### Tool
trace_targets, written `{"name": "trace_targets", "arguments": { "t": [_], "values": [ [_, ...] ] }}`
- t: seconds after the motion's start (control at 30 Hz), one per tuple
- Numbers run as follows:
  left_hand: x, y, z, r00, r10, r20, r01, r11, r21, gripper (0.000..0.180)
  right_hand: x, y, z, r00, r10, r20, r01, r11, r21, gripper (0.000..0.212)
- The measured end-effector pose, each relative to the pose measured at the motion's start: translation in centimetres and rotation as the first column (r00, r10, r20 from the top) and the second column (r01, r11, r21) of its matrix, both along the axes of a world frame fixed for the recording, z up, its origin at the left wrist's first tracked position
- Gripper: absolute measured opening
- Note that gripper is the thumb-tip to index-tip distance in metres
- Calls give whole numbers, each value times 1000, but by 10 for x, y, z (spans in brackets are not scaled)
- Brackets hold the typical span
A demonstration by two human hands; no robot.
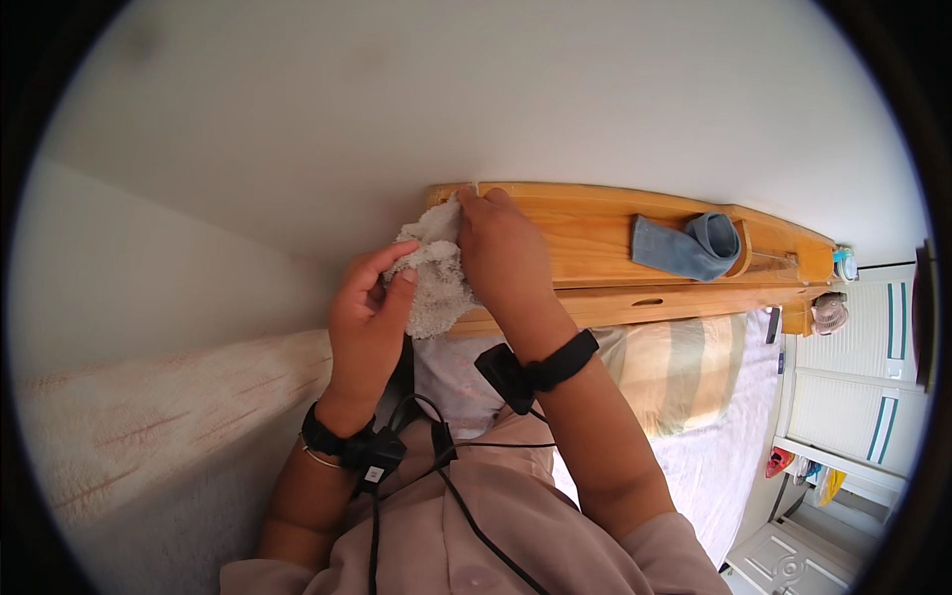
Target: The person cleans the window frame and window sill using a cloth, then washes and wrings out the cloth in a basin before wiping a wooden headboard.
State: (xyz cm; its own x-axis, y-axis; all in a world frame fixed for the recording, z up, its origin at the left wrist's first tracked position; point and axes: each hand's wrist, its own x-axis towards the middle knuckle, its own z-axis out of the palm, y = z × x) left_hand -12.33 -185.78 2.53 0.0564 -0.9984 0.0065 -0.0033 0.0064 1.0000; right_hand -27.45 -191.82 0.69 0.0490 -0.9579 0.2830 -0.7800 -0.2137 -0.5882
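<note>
A crumpled off-white fluffy cloth point(437, 288) hangs between my two hands at the left end of a wooden headboard point(585, 223). My left hand point(372, 302) pinches the cloth's left side between thumb and fingers. At the board's upper edge, my right hand point(504, 248) is closed on the cloth's upper right part, with its fingertips partly hidden. To the right on the headboard ledge lies a grey-blue cloth point(684, 246), rolled up at one end. Both wrists wear black bands with small devices and cables.
Pale wall point(476, 109) rises behind the headboard. Below it, a striped pillow point(684, 372) rests on the bed point(709, 466). A small dark object point(773, 325) lies near the bed's far side. Farther right are a small fan point(829, 313) and a jar point(844, 264).
</note>
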Motion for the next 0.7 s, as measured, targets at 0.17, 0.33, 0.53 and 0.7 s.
{"name": "trace_targets", "arguments": {
  "t": [0.17, 0.33, 0.53, 0.7],
  "values": [
    [-11, -5, -6, 997, -19, 71, 23, 998, -50, 24, -16, 1, 1, 999, -5, -39, 7, 999, 44, 33],
    [-50, -18, -11, 996, -88, 19, 89, 995, -38, 23, -60, 2, 4, 996, -62, -61, 67, 994, 88, 39],
    [-106, -30, -10, 981, -191, 39, 191, 982, 0, 22, -117, 7, 7, 961, -226, -157, 243, 965, 99, 34],
    [-142, -35, -13, 970, -237, 55, 238, 971, -18, 24, -153, 12, 7, 949, -282, -144, 287, 958, 20, 32]
  ]
}}
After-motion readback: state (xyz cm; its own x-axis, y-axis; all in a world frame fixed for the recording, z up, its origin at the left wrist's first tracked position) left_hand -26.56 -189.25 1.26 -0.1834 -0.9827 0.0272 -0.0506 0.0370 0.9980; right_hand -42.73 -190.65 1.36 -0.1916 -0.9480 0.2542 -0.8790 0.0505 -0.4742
